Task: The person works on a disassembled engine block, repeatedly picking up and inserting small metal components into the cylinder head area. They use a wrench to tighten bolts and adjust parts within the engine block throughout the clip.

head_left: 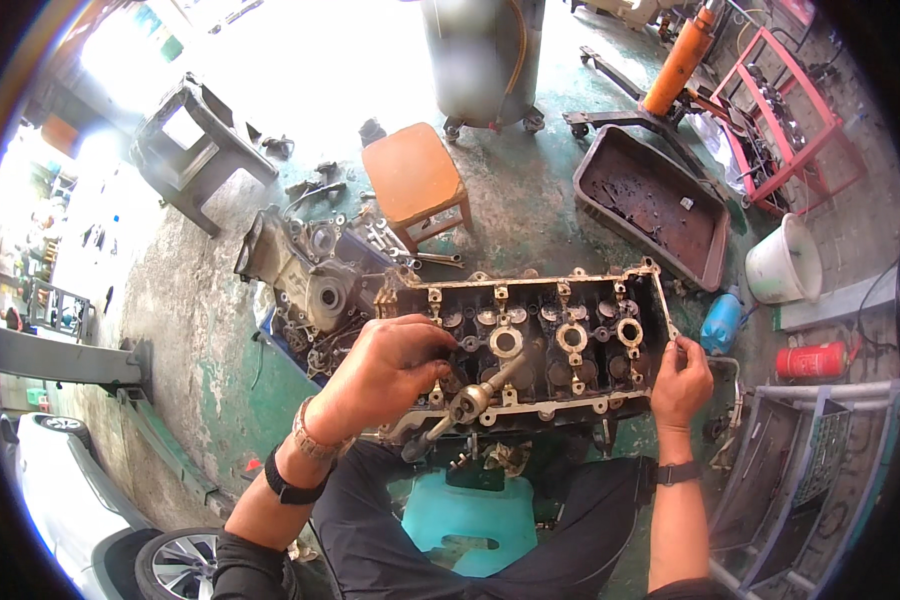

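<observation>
An engine cylinder head (540, 400) lies in front of me, its blackened inner side and several ring-shaped openings facing up. Over its left part, my left hand (380, 370) is closed with thumb and fingers curled together; what they hold, if anything, is hidden. Just beside those fingers, a metal bar tool with a round joint (470, 403) slants across the near rim. At the right end, my right hand (682, 388) pinches the corner edge of the cylinder head between thumb and fingers.
A teal stool (460, 515) stands between my knees. Left of the cylinder head are greasy engine parts (320, 295) and several wrenches (435, 258). Beyond are an orange-topped stool (410, 170) and a brown drip tray (620, 225). A blue bottle (720, 322) and white bucket (782, 262) stand right.
</observation>
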The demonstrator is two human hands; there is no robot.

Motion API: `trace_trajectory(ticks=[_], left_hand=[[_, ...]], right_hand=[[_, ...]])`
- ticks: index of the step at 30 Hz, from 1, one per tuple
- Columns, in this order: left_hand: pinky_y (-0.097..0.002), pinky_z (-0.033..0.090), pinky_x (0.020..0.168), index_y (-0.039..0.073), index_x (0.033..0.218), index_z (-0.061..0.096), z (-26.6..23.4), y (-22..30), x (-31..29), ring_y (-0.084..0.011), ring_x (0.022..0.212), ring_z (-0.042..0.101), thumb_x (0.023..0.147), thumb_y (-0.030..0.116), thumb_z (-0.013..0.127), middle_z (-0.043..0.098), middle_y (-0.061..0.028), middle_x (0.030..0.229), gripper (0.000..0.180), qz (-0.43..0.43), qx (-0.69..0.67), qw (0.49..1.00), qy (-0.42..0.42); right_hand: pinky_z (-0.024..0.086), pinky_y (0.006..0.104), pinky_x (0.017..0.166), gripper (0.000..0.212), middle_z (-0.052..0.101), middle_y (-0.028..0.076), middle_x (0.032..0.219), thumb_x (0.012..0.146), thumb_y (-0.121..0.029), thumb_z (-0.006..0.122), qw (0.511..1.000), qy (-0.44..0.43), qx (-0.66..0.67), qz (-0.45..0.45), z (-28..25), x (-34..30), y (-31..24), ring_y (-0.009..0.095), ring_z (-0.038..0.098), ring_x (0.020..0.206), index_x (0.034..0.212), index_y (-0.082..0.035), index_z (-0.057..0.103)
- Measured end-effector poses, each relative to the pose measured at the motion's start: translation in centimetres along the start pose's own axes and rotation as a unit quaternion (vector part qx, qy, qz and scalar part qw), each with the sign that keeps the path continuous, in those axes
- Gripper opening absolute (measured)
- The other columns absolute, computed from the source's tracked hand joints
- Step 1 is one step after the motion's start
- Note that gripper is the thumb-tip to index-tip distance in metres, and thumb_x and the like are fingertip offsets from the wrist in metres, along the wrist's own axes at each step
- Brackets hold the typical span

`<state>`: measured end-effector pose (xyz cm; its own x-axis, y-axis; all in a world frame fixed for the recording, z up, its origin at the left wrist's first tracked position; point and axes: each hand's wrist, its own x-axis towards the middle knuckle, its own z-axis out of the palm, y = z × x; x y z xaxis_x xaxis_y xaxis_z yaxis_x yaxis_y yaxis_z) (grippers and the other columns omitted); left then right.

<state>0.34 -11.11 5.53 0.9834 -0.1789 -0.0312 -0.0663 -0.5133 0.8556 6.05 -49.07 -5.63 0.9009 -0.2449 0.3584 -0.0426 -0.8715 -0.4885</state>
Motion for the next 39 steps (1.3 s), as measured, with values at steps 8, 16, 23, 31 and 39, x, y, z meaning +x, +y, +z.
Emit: trace_trajectory(ticks=[8, 16, 23, 31, 39], left_hand=[[-0.0346, 0.054, 0.079, -0.004, 0.103, 0.071, -0.5, -0.5, 1.4, -0.0274, 0.086, 0.069, 0.078, 0.001, 0.073, 0.070, -0.0160, 0.097, 0.026, 0.000, -0.001, 0.999, -0.049], [-0.0305, 0.053, 0.082, -0.005, 0.107, 0.071, 0.0, -0.7, 3.2, -0.0177, 0.088, 0.067, 0.082, -0.002, 0.071, 0.070, -0.0102, 0.098, 0.024, -0.031, -0.063, 0.993, -0.097], [-0.0309, 0.052, 0.085, -0.004, 0.106, 0.072, 0.1, -0.7, 4.1, -0.0207, 0.093, 0.067, 0.079, -0.001, 0.071, 0.070, -0.0120, 0.103, 0.028, -0.050, -0.125, 0.978, -0.159], [-0.0327, 0.054, 0.083, -0.002, 0.109, 0.072, -0.3, -0.8, 3.0, -0.0223, 0.089, 0.068, 0.081, -0.001, 0.070, 0.070, -0.0125, 0.102, 0.029, 0.024, -0.057, 0.984, -0.169], [-0.0340, 0.054, 0.084, -0.004, 0.108, 0.071, -0.9, -1.3, 1.3, -0.0248, 0.093, 0.068, 0.082, 0.000, 0.069, 0.070, -0.0156, 0.105, 0.026, -0.012, -0.117, 0.985, -0.126]], right_hand=[[0.054, 0.0395, 0.071, 0.016, 0.071, 0.013, 0.092, 0.090, -0.016, 0.067, 1.000, -0.003, -0.003, -0.003, -0.2, 0.0, -0.4, 0.031, 0.069, 0.080, 0.099, -0.003, 0.069], [0.053, 0.0400, 0.070, 0.015, 0.071, 0.013, 0.092, 0.089, -0.015, 0.067, 1.000, 0.003, -0.010, -0.007, -0.1, 0.0, -0.2, 0.032, 0.069, 0.080, 0.098, -0.004, 0.069], [0.053, 0.0393, 0.070, 0.014, 0.071, 0.013, 0.091, 0.088, -0.014, 0.067, 1.000, 0.001, 0.007, 0.001, -0.1, 0.0, -0.3, 0.031, 0.069, 0.080, 0.098, -0.004, 0.070], [0.054, 0.0384, 0.071, 0.014, 0.071, 0.012, 0.091, 0.088, -0.013, 0.067, 1.000, 0.009, 0.006, -0.014, 0.0, 0.0, -0.2, 0.029, 0.070, 0.080, 0.097, -0.003, 0.069], [0.053, 0.0390, 0.071, 0.014, 0.071, 0.013, 0.091, 0.089, -0.012, 0.066, 1.000, 0.011, 0.010, -0.012, 0.0, 0.0, -0.2, 0.030, 0.069, 0.080, 0.097, -0.002, 0.069]])
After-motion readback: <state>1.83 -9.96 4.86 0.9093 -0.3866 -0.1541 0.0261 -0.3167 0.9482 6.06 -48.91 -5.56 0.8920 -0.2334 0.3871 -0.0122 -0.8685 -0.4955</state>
